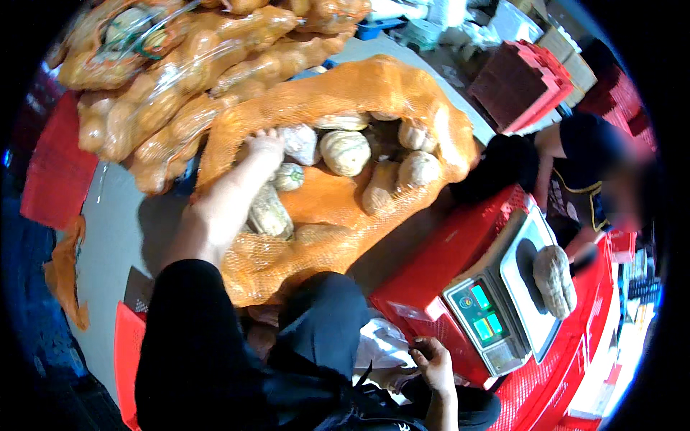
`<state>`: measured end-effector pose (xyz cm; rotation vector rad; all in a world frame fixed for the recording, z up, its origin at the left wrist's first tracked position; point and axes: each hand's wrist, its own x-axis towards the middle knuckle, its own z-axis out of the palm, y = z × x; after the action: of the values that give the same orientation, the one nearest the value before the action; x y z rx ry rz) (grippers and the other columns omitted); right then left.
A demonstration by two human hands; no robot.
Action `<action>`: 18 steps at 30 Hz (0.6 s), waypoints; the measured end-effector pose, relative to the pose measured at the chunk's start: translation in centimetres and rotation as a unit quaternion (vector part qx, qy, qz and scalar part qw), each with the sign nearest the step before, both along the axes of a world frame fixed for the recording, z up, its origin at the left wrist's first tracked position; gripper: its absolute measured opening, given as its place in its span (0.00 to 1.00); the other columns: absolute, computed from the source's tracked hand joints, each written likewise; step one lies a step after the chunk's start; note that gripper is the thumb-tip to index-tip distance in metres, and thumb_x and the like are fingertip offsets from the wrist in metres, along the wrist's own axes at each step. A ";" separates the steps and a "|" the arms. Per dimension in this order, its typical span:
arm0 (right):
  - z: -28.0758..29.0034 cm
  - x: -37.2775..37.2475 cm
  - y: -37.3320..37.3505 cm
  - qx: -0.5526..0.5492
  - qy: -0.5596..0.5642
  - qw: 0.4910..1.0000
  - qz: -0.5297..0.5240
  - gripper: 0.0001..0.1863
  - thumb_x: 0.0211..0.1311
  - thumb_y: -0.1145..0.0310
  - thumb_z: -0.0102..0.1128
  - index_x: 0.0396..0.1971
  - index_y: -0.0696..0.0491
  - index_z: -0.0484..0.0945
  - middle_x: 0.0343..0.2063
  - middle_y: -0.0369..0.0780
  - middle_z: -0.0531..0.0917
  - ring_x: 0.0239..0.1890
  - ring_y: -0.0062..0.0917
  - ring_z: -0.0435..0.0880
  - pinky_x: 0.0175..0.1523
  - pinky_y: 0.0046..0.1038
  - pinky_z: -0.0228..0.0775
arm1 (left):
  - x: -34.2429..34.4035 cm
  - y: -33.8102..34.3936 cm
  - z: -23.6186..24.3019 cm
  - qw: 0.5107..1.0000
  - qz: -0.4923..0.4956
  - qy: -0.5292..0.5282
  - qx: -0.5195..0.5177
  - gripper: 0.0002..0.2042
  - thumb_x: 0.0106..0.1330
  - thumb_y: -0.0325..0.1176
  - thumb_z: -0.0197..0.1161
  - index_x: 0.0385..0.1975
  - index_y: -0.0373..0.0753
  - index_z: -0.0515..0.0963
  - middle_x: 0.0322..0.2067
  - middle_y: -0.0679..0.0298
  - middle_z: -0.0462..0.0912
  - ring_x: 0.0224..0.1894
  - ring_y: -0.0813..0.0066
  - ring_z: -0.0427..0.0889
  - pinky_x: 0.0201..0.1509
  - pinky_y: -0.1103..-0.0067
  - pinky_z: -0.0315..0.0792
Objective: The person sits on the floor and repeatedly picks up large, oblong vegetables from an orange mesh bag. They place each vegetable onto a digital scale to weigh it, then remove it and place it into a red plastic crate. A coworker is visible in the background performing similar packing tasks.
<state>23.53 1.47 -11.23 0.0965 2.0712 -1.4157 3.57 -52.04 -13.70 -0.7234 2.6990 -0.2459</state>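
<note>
Two bare hands work here. The right hand (435,363) hangs over the lap, fingers loosely curled toward the thumb; whether anything is pinched between the tips cannot be told. To its right, an electronic scale (494,359) sits on a red plastic crate (410,298). Its two green display windows (481,296) are lit, and the panel lettering is too small to read; a white label (435,309) on the crate is blurred.

Ahead, an open orange mesh sack (323,90) lies on its side. The left hand (266,147) reaches inside, fingers bent and slightly apart, just beside a pale squash (300,144); its grip is hidden. Around it in the sack lie a mottled elongated squash (269,214), a small green-striped squash (290,177), a round cream squash (345,152) and a tan squash (379,190).

A knobbly tan squash (553,282) rests on the scale's platter, with a co-worker's hand (583,244) near it. Farther back, filled mesh sacks (194,61) are piled at left, and stacked red crates (521,86) stand at right.
</note>
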 end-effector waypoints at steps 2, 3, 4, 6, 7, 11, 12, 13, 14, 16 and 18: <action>-0.4 0.5 1.2 0.017 0.009 1.000 -0.018 0.14 0.55 0.78 0.59 0.43 0.61 0.74 0.33 0.38 0.82 0.37 0.21 0.80 0.47 0.23 0.71 | 0.5 1.2 3.5 0.991 -0.074 -0.107 -0.020 0.48 0.35 0.33 0.78 0.63 0.43 0.59 0.62 0.58 0.61 0.62 0.54 0.63 0.56 0.56 0.66; -0.4 0.8 1.6 0.022 0.013 0.999 -0.019 0.13 0.56 0.79 0.58 0.42 0.61 0.74 0.33 0.39 0.82 0.38 0.22 0.80 0.47 0.23 0.71 | -0.4 -0.7 1.3 0.990 -0.130 -0.053 -0.030 0.47 0.24 0.33 0.80 0.54 0.37 0.66 0.53 0.52 0.69 0.55 0.54 0.69 0.52 0.63 0.72; -0.4 1.0 1.7 0.023 0.015 0.999 -0.018 0.12 0.56 0.80 0.58 0.42 0.61 0.73 0.34 0.40 0.81 0.39 0.23 0.80 0.47 0.24 0.72 | 0.1 -0.7 0.8 0.985 -0.156 -0.040 -0.059 0.46 0.25 0.33 0.80 0.54 0.36 0.66 0.52 0.52 0.69 0.55 0.54 0.70 0.51 0.64 0.72; -1.0 1.1 1.8 -0.001 0.019 0.999 -0.034 0.11 0.57 0.81 0.57 0.41 0.61 0.73 0.34 0.40 0.81 0.40 0.23 0.80 0.48 0.24 0.72 | 0.7 0.4 2.3 0.979 -0.176 -0.042 -0.089 0.45 0.26 0.34 0.79 0.53 0.36 0.66 0.52 0.52 0.69 0.55 0.54 0.70 0.52 0.66 0.73; -0.6 1.0 1.3 -0.011 0.009 1.000 -0.008 0.11 0.57 0.81 0.57 0.41 0.61 0.73 0.34 0.39 0.81 0.39 0.21 0.79 0.47 0.23 0.71 | 1.6 0.5 3.7 0.980 -0.161 -0.067 -0.091 0.45 0.26 0.35 0.79 0.53 0.36 0.65 0.52 0.52 0.69 0.55 0.54 0.70 0.52 0.66 0.72; -3.7 2.9 3.2 -0.009 -0.020 1.000 -0.007 0.12 0.56 0.79 0.59 0.41 0.61 0.74 0.33 0.36 0.80 0.38 0.19 0.78 0.46 0.21 0.69 | 3.3 1.8 5.9 0.980 -0.164 -0.063 -0.096 0.46 0.26 0.36 0.78 0.53 0.35 0.65 0.52 0.51 0.69 0.54 0.52 0.69 0.52 0.66 0.72; -5.0 3.2 3.9 0.005 0.003 1.000 0.005 0.12 0.56 0.76 0.60 0.41 0.60 0.75 0.33 0.37 0.81 0.36 0.19 0.78 0.45 0.22 0.70 | 3.7 2.0 6.4 0.979 -0.169 -0.066 -0.088 0.45 0.29 0.37 0.77 0.53 0.34 0.64 0.51 0.50 0.70 0.55 0.54 0.70 0.52 0.67 0.73; -6.1 3.5 4.4 0.017 0.023 0.999 0.019 0.12 0.56 0.73 0.61 0.40 0.60 0.75 0.32 0.38 0.81 0.35 0.20 0.78 0.43 0.22 0.71 | 3.9 1.1 6.0 0.982 -0.177 0.005 -0.072 0.42 0.32 0.38 0.76 0.53 0.34 0.65 0.51 0.49 0.69 0.55 0.54 0.69 0.53 0.67 0.72; -6.1 3.8 4.2 0.009 -0.035 0.999 -0.013 0.13 0.56 0.73 0.62 0.41 0.60 0.76 0.33 0.39 0.82 0.37 0.20 0.79 0.46 0.22 0.70 | 4.2 0.0 5.1 0.978 -0.184 0.076 -0.055 0.40 0.35 0.39 0.75 0.52 0.34 0.65 0.51 0.48 0.69 0.55 0.55 0.69 0.54 0.67 0.72; -6.5 3.9 3.6 0.006 -0.082 0.995 -0.048 0.13 0.57 0.73 0.61 0.41 0.61 0.76 0.34 0.39 0.82 0.37 0.20 0.78 0.47 0.23 0.69 | 2.6 -1.1 7.0 0.986 -0.136 0.091 0.018 0.37 0.41 0.39 0.71 0.53 0.34 0.64 0.53 0.46 0.68 0.57 0.53 0.67 0.58 0.67 0.68; -8.4 4.1 3.7 0.005 -0.070 0.998 0.007 0.12 0.58 0.74 0.61 0.41 0.61 0.76 0.33 0.38 0.82 0.37 0.19 0.78 0.45 0.22 0.70 | 3.6 -2.5 9.3 0.988 -0.109 0.059 0.094 0.38 0.44 0.39 0.69 0.57 0.33 0.61 0.56 0.45 0.66 0.60 0.50 0.63 0.63 0.67 0.61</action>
<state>27.59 5.17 -19.68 0.1809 1.9616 -1.3504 7.19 -54.52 -4.41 -0.3991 2.8658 0.0027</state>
